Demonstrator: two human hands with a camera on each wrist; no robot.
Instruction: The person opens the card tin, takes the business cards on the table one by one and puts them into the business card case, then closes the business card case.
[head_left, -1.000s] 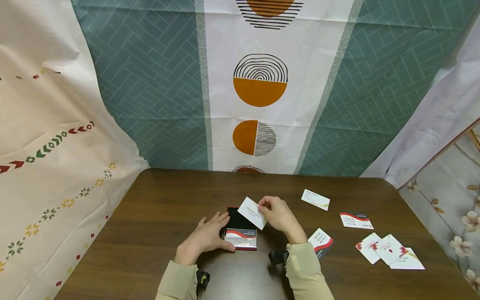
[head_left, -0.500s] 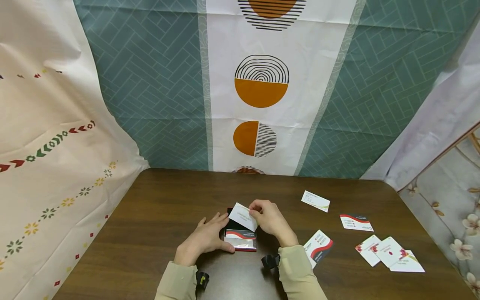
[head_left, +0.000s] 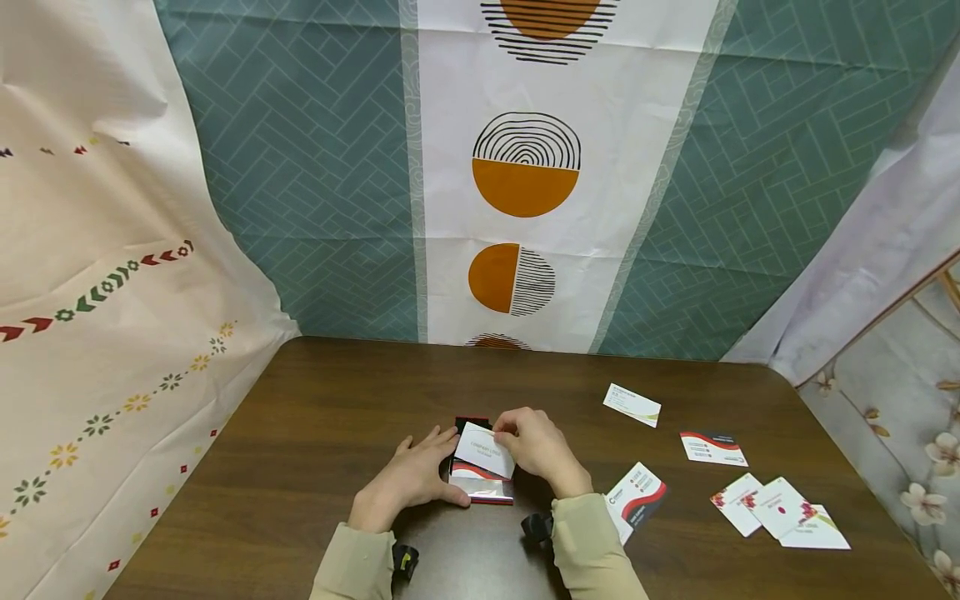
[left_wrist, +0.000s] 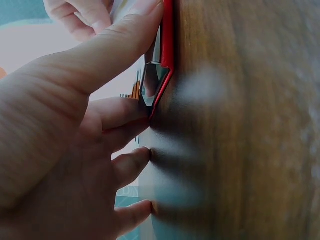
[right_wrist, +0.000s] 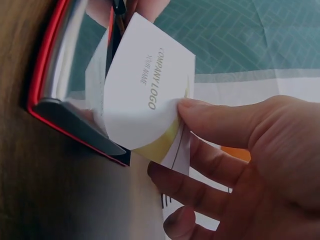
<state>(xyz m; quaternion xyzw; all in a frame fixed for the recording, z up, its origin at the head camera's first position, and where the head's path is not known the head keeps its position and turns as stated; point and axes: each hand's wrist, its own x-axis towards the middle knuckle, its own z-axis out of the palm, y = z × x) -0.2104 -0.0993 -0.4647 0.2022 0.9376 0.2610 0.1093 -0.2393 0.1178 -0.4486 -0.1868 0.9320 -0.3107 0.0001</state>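
Observation:
A business card case [head_left: 491, 500] with red edges lies opened out on the table, its black inner lid toward the back and a metallic part in front. At its left side my left hand [head_left: 412, 471] steadies it between thumb and index finger, the other fingers spread on the tabletop. My right hand [head_left: 540, 446] pinches a white business card [right_wrist: 145, 85] by its right edge, between thumb and fingers. That card is tilted over the case, printed "COMPANY LOGO". Beneath it, a red-and-grey card [head_left: 471, 472] shows partly in the case.
To the right on the brown table [head_left: 360, 383] lie a white card [head_left: 632, 405], a red-and-dark card [head_left: 712, 448], another such card [head_left: 637, 496] by the right forearm, and an overlapping group of flowered cards [head_left: 776, 504]. A patterned cloth [head_left: 337, 167] hangs behind.
My right hand has brought the white card left and toward me, lower over the case, and it now covers part of the card below. The left hand stays in place.

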